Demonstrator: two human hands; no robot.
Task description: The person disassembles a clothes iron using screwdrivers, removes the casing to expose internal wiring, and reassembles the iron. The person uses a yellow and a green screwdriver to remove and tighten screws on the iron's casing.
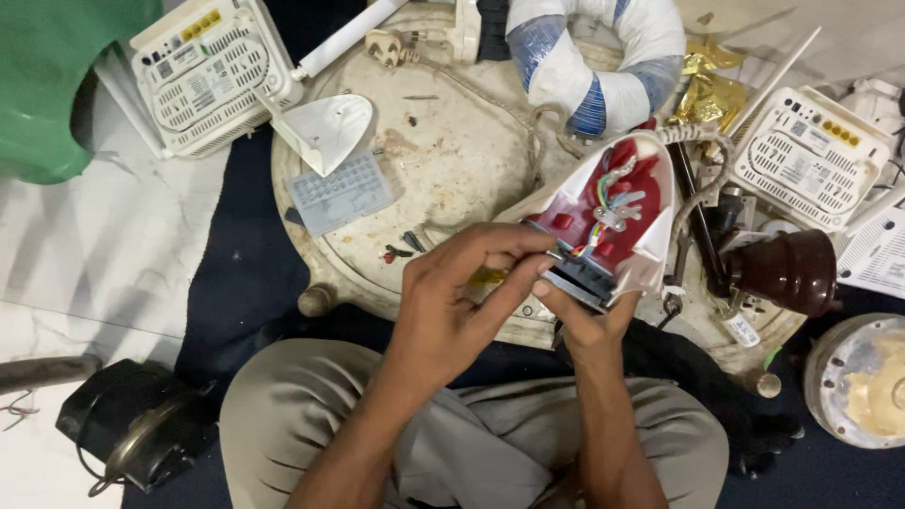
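Head view showed an opened clothes iron (617, 221), red inside with coloured wires, lying on a round worn board (443, 170). Just below the iron's rear, the left hand (452, 302) pinched a yellow-handled tool (487, 277) at the terminal block (577, 273), while the right hand (584, 325) gripped that block from beneath. Judging by this, wiring work was under way; steady, fine tool control seemed needed.

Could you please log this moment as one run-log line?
left hand: grips yellow-handled tool | right hand: holds opened iron | wiring: exposed | surface: round board
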